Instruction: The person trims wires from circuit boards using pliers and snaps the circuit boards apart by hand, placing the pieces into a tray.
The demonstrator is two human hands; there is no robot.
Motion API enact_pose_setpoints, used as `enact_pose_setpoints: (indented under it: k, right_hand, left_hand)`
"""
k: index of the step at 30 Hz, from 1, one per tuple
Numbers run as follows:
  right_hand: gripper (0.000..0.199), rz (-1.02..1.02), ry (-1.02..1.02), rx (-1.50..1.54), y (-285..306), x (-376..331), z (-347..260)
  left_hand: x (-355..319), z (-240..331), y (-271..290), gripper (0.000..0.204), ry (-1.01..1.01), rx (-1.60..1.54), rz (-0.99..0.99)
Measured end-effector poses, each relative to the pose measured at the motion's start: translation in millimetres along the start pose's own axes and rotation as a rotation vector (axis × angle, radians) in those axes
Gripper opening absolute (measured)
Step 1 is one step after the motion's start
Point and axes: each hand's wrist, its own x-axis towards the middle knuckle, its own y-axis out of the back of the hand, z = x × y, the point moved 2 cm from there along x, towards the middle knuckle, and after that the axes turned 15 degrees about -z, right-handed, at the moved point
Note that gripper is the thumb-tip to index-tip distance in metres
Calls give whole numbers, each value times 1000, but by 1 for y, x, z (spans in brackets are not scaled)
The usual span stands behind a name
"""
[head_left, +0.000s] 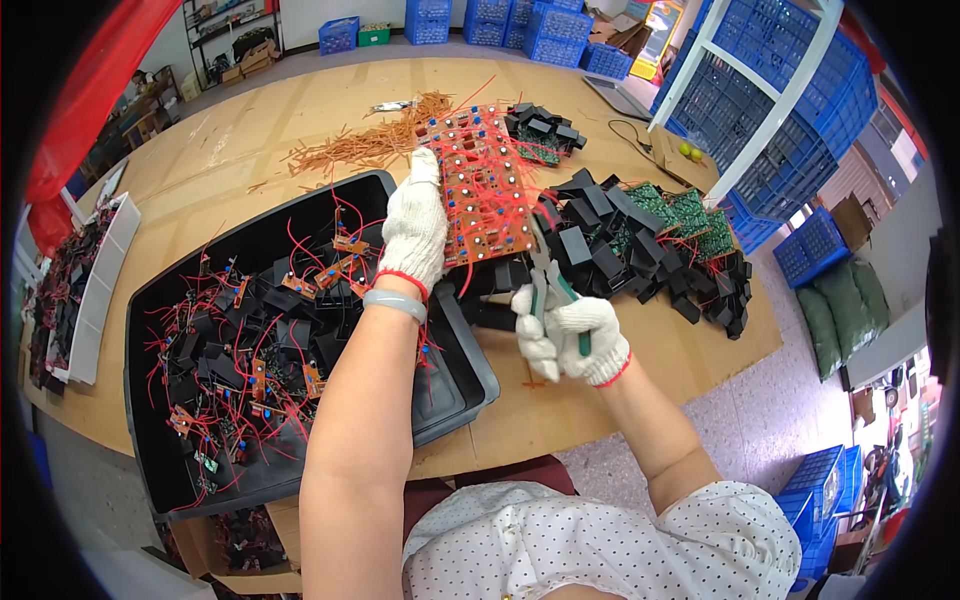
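In a white knit glove, my left hand (414, 218) grips the left edge of an orange-brown circuit board panel (484, 190). Rows of small components and thin red wires cover the panel, which is held up above the table. My right hand (572, 335), gloved as well, is closed round green-handled pliers (560, 290). Their jaws point up at the panel's lower right corner; whether they touch it I cannot tell. Below my left wrist stands a black bin (480, 385) holding small boards with red wires and black housings.
Black housings and green boards (620, 235) are heaped on the right of the table (690, 345). Brown strips (360, 150) lie scattered at the back. A white tray (105, 290) of parts stands far left. Blue crates (790, 120) rise behind a white frame at right.
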Motion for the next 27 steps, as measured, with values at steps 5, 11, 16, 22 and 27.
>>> enact_pose_setpoints:
  k: [5, 11, 16, 22, 27]
  right_hand:
    - [50, 147, 43, -161, -21, -3, -7]
    - [49, 574, 52, -841, -16, -4, -27]
    - [52, 653, -106, -990, -26, 14, -28]
    - [32, 794, -123, -1271, -30, 24, -25]
    - [32, 821, -131, -1284, -18, 23, -25]
  left_hand:
    - [-2, 1, 0, 76, -15, 9, -8]
    - [-3, 3, -2, 75, -15, 42, -14]
    - [-10, 5, -5, 76, -38, 37, -15]
    - [3, -7, -2, 74, -101, 120, 13]
    - [10, -13, 0, 69, -80, 13, -68]
